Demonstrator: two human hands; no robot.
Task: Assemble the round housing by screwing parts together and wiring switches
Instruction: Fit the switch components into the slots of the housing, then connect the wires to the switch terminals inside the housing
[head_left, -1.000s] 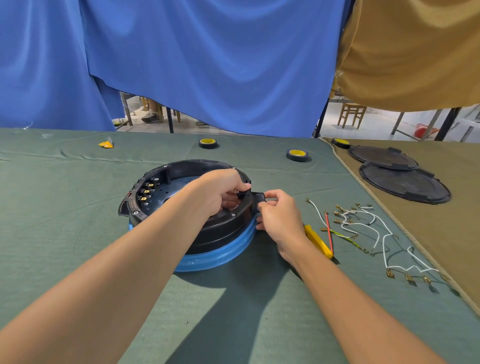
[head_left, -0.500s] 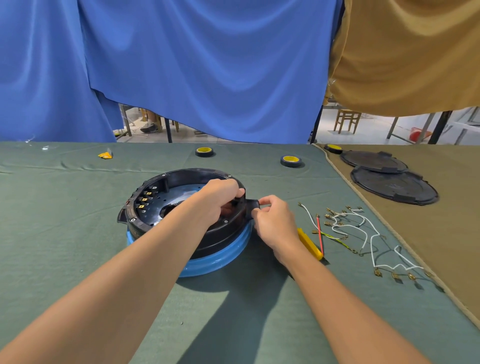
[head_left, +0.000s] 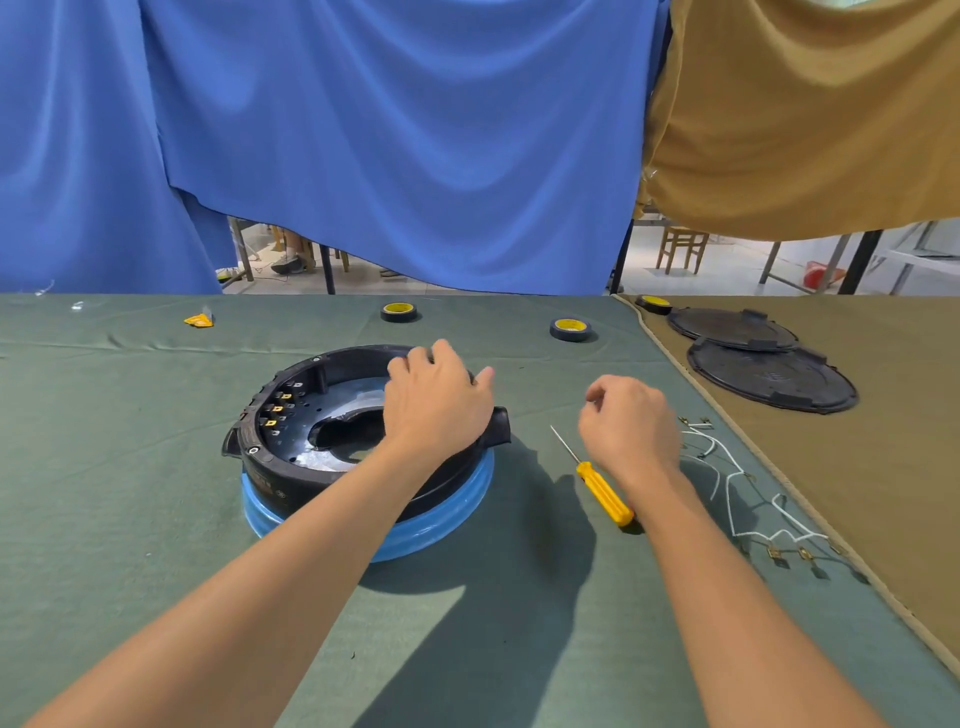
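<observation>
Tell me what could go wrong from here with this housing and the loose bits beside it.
1. The black round plastic housing sits raised on a blue ring, steadied only by the left hand on its far rim; pressing down might shift or tip it.
2. The right hand hovers between the yellow-handled screwdriver and the loose white wires with brass terminals; the forearm could knock the screwdriver or snag the wires.

Seen as two bare forearms and two bare hands only. Uncovered along the whole visible length: left hand (head_left: 436, 400) and left forearm (head_left: 291, 551), likewise right hand (head_left: 631, 426) and right forearm (head_left: 727, 582). Slender wrists, smooth forearms, knuckles clearly ridged on the right hand.
</observation>
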